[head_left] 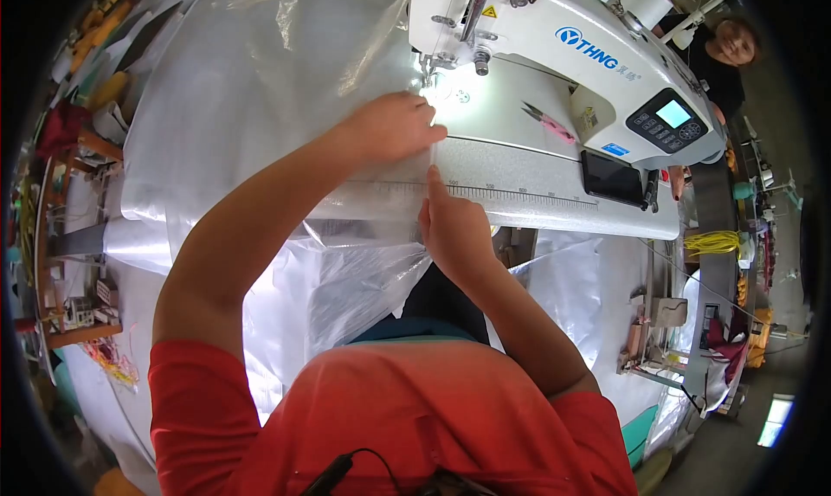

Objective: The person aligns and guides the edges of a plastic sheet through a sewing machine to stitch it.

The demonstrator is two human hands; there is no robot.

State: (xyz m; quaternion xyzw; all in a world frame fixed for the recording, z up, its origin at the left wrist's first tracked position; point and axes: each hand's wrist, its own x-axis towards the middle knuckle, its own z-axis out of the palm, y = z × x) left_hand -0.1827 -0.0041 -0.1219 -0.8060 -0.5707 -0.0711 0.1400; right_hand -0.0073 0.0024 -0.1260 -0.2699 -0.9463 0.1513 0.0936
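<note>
A large clear plastic sheet (234, 124) covers the left of the sewing machine's (537, 28) bed, and part of it hangs over the front edge. My left hand (394, 125) lies on this sheet just in front of the lit presser foot (426, 79), fingers laid down and thumb pointing right. Closer to me, my right hand (457, 229) is at the sheet's right edge. Its index finger stretches forward onto the edge, its thumb lies at the side and the other fingers are curled. The sheet's edge appears to run between thumb and index finger.
Pink-handled thread snips (550, 122) and a dark phone (613, 176) lie right of the needle. A printed ruler (519, 191) runs along the bed's front. Thread cones (645, 3) top the machine. Another person (718, 59) is behind it at right. Yellow cord (711, 242) lies farther right.
</note>
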